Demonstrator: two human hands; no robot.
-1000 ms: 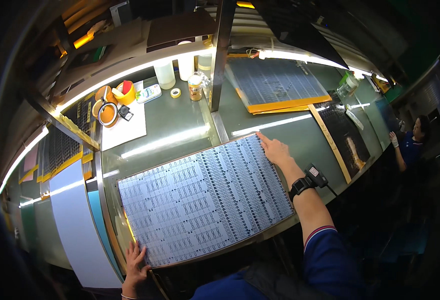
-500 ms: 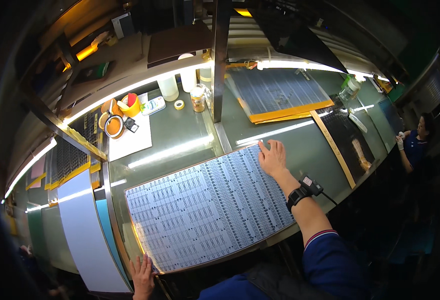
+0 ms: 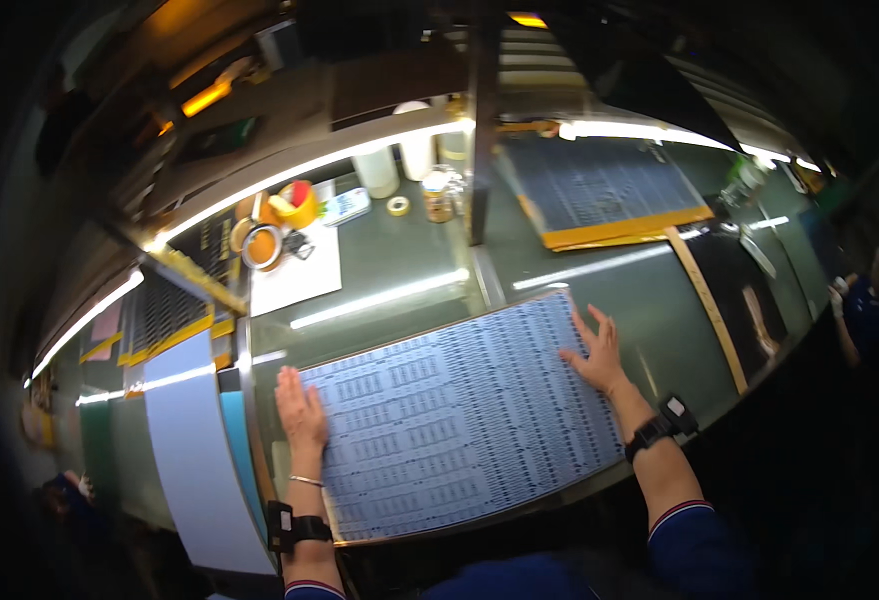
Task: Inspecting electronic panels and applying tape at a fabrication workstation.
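Note:
A large pale blue-grey sheet [image 3: 460, 415] printed with rows of small marks lies flat on the green glass table [image 3: 400, 255] in front of me. My left hand [image 3: 302, 410] rests flat, fingers together, on the sheet's left edge. My right hand [image 3: 595, 352] lies flat with fingers spread on the sheet's upper right corner. Neither hand grips anything. Both wrists wear dark bands.
A second patterned sheet on a yellow board [image 3: 600, 190] lies at the far right. Tape rolls [image 3: 260, 245], a white paper [image 3: 300, 275], white bottles [image 3: 375, 170] and a jar [image 3: 440, 195] stand at the back. Pale blue sheets [image 3: 195, 440] lie to the left. Another person [image 3: 860, 310] works at the far right.
My left hand has moved up from the sheet's lower left corner to its left edge. The right hand has slid onto the upper right corner, and the view has shifted.

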